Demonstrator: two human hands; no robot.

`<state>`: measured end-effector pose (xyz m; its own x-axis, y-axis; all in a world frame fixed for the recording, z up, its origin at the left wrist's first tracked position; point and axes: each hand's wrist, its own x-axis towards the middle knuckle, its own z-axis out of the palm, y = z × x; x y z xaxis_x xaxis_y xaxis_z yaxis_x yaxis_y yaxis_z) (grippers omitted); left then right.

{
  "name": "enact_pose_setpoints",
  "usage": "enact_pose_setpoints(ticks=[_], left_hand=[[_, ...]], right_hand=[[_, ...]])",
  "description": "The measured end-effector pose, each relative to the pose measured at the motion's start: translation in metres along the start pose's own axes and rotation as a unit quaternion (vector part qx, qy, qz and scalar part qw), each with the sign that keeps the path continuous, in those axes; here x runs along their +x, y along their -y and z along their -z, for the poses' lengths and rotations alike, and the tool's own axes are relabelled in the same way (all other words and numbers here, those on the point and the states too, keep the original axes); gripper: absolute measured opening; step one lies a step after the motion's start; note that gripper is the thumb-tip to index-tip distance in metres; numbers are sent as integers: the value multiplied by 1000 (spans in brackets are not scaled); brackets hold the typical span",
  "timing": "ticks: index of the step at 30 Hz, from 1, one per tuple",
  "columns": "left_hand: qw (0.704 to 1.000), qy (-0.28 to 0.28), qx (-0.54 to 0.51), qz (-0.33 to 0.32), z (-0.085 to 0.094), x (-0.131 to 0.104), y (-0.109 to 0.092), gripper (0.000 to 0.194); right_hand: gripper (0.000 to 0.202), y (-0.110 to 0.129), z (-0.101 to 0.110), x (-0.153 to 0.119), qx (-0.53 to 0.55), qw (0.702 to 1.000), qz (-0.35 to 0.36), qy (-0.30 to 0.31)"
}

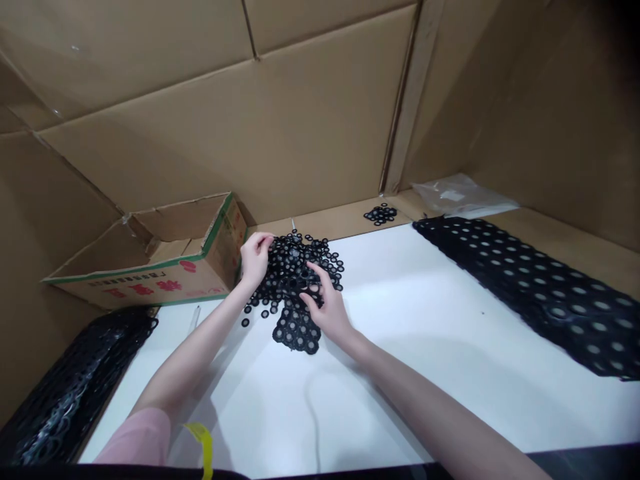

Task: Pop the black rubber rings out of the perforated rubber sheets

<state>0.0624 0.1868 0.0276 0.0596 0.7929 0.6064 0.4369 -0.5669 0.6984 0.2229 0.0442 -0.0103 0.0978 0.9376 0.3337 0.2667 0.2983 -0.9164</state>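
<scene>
A pile of small black rings (287,260) lies at the back middle of the white table. My left hand (257,257) is at the pile's left edge, its fingers pressed together; whatever they hold is too small to make out. At the right side of the pile is my right hand (324,300), with thumb and forefinger apart around some rings, and no ring is clearly gripped. Below the pile, a flat sheet of joined black rings (297,331) rests on the table, just left of my right hand.
An open cardboard box (150,283) stands at the left. Black ring sheets are stacked at the far left (75,373) and right (540,287). A small ring heap (381,214) and a clear plastic bag (463,195) lie at the back. Cardboard walls (320,127) surround the table (400,320).
</scene>
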Motion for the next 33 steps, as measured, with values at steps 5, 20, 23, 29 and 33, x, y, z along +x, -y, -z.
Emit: enact_pose_setpoints(ticks=[5,20,23,29,33], left_hand=[[986,100,119,-60,-3,-7,5,17],[963,197,20,-183,8,-77,-23,25],[972,185,6,-148,5,-79,-21,16],[978,175,9,-110,5,-80,-21,7],[978,180,12,-102,5,-79,-20,3]], right_hand=[[56,-3,1,4,67,997,-27,-17],[57,-9,4,13,219,970,-90,-49],[58,-9,3,12,213,973,-88,-35],[63,-13,2,11,129,990,-60,-5],[57,-14,2,11,118,991,-69,0]])
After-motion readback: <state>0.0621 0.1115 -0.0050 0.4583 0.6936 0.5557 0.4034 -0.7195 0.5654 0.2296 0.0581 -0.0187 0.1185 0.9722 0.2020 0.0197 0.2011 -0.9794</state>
